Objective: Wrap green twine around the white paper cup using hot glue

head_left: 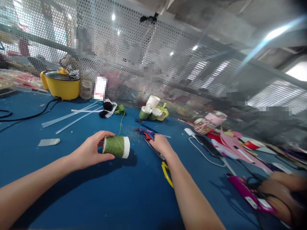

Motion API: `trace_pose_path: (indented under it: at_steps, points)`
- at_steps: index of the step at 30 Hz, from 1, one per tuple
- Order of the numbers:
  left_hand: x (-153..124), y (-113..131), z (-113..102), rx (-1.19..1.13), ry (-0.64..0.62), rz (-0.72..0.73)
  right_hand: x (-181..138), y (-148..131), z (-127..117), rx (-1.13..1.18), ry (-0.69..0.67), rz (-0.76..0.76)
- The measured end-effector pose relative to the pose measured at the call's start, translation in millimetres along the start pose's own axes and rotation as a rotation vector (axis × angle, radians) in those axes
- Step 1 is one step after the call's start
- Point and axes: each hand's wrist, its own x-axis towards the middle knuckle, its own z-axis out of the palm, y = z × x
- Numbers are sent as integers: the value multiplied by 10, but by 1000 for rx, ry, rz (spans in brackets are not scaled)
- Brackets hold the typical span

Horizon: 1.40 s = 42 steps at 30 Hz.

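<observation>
Cup (116, 146) in left hand (90, 153) fingers

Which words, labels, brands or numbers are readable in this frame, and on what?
No text can be read here.
White card beside the yellow pot: blurred out, unreadable.
White label on the pink tool: too smeared to read.
Green-wrapped cup in the left hand: no print visible.

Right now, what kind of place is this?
Probably a craft workshop. The left hand holds a paper cup wound in green yarn, the right hand is at a glue gun, and clear glue sticks lie on the blue table.
</observation>
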Motion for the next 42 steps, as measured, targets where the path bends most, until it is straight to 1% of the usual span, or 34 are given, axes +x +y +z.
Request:
trace_pose_path:
  at_steps: [4, 6, 9, 12, 14, 17, 19, 21, 24, 26, 28, 31, 35, 38, 42]
  points:
    - [-16, -11, 18, -8, -33, -42, -36, -20, 38, 23, -1, 1]
    - [-21, -14, 25, 16, -56, -33, -46, -29, 29, 63, 3, 23]
    - [-17, -9, 14, 17, -70, -33, -68, -50, -44, 151, 34, 58]
    - [-6, -7, -28, 29, -56, -54, -146, -98, -181, 266, 62, 15]
    - [3, -21, -60, 58, -57, -56, -238, -148, -277, 418, 22, -46]
    - [17, -74, -98, 108, -54, -16, -386, -258, -384, 748, -135, -137]
    - [32, -126, -117, 133, -9, 28, -456, -349, -441, 827, -208, -197]
    - [52, -176, -137, 157, 52, 28, -496, -444, -509, 819, -269, -261]
    - [84, -217, -167, 124, 128, -50, -525, -556, -631, 755, -353, -318]
    - [106, -210, -182, 41, 149, -121, -546, -594, -689, 688, -356, -350]
    - [128, -183, -191, -46, 153, -177, -570, -598, -701, 621, -318, -415]
    - [166, -147, -197, -77, 148, -205, -593, -559, -641, 548, -266, -513]
    - [199, -166, -205, -78, 126, -232, -598, -474, -499, 468, -216, -537]
    - [202, -183, -222, -90, 108, -257, -610, -424, -407, 404, -207, -536]
    - [197, -121, -258, -34, 78, -288, -625, -419, -374, 384, -191, -611]
